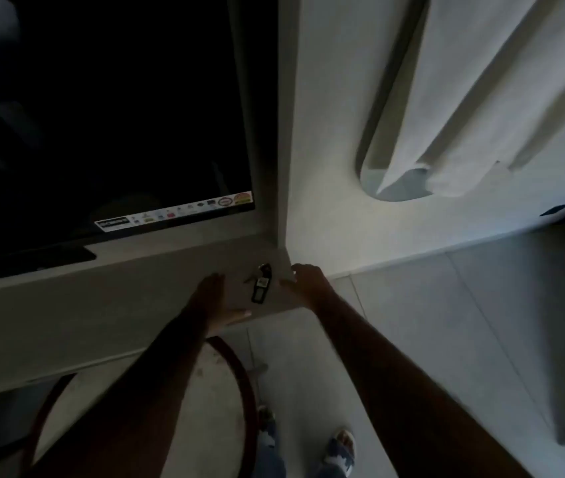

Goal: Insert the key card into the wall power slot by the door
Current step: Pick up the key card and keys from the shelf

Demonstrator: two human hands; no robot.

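While both arms reach over the grey shelf (101, 305), the key card (261, 285), a dark tag on a keyring, lies flat on the shelf top between the two hands, touching neither. Left hand (217, 298) rests palm-down just left of it, fingers together and extended, clamped on nothing. Right hand (308, 279) sits at the shelf's right corner, fingertips curled over the edge; grip state can't be told in this dim light. Beyond the fingertips: a dark TV screen (108, 115) to the left, a white wall (325, 132) to the right. Shelf's front edge runs under both wrists. Open tiled floor (429, 322) lies right of the right hand. Power slot not seen.
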